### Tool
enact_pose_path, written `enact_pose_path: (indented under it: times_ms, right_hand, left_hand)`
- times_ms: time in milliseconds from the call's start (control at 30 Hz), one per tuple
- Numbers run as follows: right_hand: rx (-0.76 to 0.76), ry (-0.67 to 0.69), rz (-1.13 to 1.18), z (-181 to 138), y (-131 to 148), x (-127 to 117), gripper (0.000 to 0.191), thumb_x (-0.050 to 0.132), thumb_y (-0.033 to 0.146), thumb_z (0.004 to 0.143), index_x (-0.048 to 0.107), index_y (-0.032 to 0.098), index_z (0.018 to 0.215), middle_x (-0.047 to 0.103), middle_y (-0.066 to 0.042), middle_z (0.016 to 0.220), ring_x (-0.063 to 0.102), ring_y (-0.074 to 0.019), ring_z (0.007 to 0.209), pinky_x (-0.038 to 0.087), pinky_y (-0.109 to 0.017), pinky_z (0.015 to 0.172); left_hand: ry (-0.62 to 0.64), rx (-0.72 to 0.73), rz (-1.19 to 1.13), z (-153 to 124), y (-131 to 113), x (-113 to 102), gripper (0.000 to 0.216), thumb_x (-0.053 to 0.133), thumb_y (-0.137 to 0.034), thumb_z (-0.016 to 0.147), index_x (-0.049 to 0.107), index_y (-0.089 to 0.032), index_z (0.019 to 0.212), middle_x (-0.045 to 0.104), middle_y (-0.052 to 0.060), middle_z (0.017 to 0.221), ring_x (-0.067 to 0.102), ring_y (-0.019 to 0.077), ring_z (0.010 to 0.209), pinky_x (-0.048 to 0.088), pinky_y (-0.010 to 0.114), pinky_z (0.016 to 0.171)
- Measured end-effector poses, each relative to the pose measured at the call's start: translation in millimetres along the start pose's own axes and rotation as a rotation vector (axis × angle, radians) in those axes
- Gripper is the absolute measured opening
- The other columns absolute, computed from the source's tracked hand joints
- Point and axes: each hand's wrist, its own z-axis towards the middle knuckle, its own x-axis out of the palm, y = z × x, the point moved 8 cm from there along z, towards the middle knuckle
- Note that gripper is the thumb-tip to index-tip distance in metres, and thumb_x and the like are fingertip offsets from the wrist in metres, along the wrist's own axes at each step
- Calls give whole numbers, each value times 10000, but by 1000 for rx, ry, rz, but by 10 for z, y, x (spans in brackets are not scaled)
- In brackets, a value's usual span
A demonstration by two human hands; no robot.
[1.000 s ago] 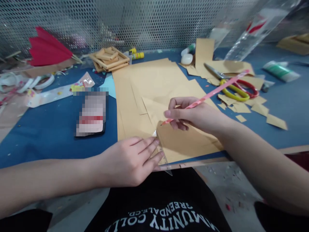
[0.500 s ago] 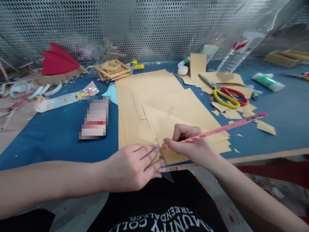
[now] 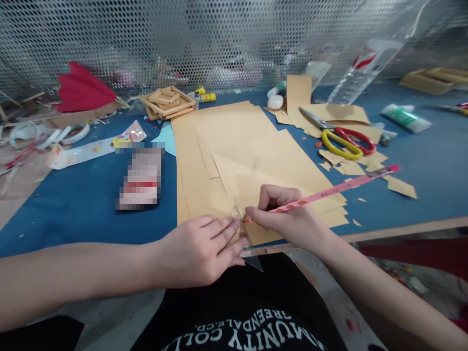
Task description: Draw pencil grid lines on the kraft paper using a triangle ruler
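Observation:
My left hand (image 3: 204, 251) lies with its fingers stretched out, pressing a clear set square (image 3: 255, 261) down on tan paper. One corner of the set square juts past the table's front edge; much of the rest is under my fingers. My right hand (image 3: 288, 212) grips a pink pencil (image 3: 329, 191) with its tip down beside the set square's edge, near my left fingertips. Several tan paper sheets (image 3: 234, 124) are spread under both hands. Any drawn line is too faint to make out.
Scissors (image 3: 331, 134) with red and yellow handles lie on paper scraps (image 3: 351, 167) at the right. A phone (image 3: 141, 180), blurred out, lies at the left. Wooden frames (image 3: 168, 102), glue sticks (image 3: 206, 97), a plastic bottle (image 3: 353, 73) and a red paper fan (image 3: 84, 90) stand further back.
The view has shifted slightly, so everything sits a little higher and further left. Both hands keep nearly the same place on the paper, with the pencil tip still by the set square.

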Motion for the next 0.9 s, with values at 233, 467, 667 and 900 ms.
enact_pose_path:
  times_ms: [233, 467, 667, 900]
  right_hand:
    - [-4, -1, -23, 5, -7, -2, 278, 638, 181, 731, 418, 180, 560, 427, 67, 513, 348, -58, 474, 265, -208, 424]
    - [6, 11, -9, -1, -18, 1, 275, 638, 190, 747, 425, 180, 572, 446, 65, 520, 372, -57, 473, 280, -208, 430]
    - [-1, -4, -13, 2, -8, -9, 276, 641, 173, 741, 425, 178, 569, 436, 68, 513, 358, -55, 473, 271, -204, 424]
    - [-10, -12, -5, 11, -6, -8, 296, 648, 163, 735, 410, 177, 559, 421, 74, 500, 349, -51, 473, 273, -189, 420]
  left_hand:
    - [6, 16, 18, 2, -28, 3, 301, 562, -294, 915, 627, -79, 1115, 664, 158, 1091, 632, 255, 1052, 556, 341, 801]
    - [-5, 0, 11, 20, -11, 9, 286, 551, -297, 920, 638, -86, 1092, 668, 157, 1082, 642, 248, 1033, 565, 323, 757]
    - [-21, -19, -22, 28, 26, -19, 253, 539, -304, 928, 657, -124, 1061, 679, 123, 1068, 660, 215, 998, 570, 295, 732]
    - [-23, -28, -25, 18, 40, -1, 253, 548, -309, 924, 658, -125, 1059, 671, 124, 1083, 662, 221, 994, 577, 297, 724]
